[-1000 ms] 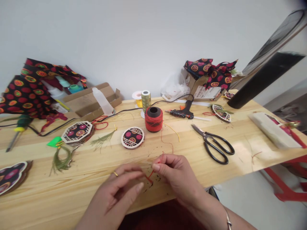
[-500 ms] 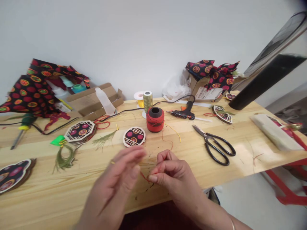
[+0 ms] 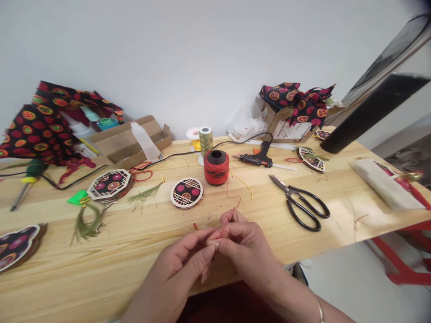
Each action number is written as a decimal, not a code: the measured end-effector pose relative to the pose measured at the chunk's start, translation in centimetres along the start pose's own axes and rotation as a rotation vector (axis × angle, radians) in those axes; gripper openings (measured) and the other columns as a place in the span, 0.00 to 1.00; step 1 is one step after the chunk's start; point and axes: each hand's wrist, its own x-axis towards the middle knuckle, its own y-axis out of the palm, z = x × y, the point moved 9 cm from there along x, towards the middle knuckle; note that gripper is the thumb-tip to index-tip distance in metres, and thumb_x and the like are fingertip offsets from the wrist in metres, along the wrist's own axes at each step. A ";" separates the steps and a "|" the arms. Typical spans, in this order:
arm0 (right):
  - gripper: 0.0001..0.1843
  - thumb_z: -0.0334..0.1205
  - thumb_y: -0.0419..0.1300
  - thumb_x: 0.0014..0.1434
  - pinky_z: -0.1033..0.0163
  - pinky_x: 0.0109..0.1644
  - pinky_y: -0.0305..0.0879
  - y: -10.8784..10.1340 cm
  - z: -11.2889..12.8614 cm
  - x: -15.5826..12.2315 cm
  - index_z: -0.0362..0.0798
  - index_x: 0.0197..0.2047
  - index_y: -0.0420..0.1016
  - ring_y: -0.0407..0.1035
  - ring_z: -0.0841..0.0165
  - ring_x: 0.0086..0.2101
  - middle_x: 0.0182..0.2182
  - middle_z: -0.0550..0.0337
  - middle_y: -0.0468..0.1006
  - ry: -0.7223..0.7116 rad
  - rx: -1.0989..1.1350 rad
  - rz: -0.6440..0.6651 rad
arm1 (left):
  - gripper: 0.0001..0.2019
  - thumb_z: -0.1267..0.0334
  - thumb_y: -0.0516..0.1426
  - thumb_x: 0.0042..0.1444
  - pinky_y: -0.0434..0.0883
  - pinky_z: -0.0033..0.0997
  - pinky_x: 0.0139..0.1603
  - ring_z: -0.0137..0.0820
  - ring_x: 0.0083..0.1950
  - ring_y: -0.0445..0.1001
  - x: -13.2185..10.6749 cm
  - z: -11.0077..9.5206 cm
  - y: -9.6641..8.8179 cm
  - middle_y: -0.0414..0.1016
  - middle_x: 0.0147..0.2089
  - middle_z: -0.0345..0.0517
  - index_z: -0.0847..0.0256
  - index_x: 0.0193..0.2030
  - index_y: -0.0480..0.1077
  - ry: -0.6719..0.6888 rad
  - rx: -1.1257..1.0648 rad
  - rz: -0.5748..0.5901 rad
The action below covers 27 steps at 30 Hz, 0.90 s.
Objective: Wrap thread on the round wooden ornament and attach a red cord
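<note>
My left hand and my right hand meet over the near edge of the wooden table, fingertips pinched together. Both pinch a thin red thread that runs up the tabletop to a red thread spool standing behind them. A short red end pokes out left of my fingers. A round patterned disc with a white lattice frame lies just left of the spool.
Black scissors lie right of my hands, a black glue gun behind them. A gold spool, an open cardboard box, patterned fabric, several lattice ornaments and green feather strands fill the left. A white block lies at the right edge.
My left hand, raised and spread half a second ago, has come down and closed against my right hand's fingertips on the thread. My right hand stays in about the same place.
</note>
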 end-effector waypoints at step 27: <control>0.05 0.35 0.65 0.47 0.63 0.43 0.60 -0.4 0.1 0.4 0.50 0.21 0.79 0.62 0.69 0.36 0.28 0.62 0.67 -0.044 0.005 0.003 | 0.13 0.56 0.58 0.50 0.48 0.24 0.20 0.23 0.19 0.49 0.1 1.2 -1.1 0.63 0.18 0.37 0.62 0.20 0.71 -0.033 0.032 -0.128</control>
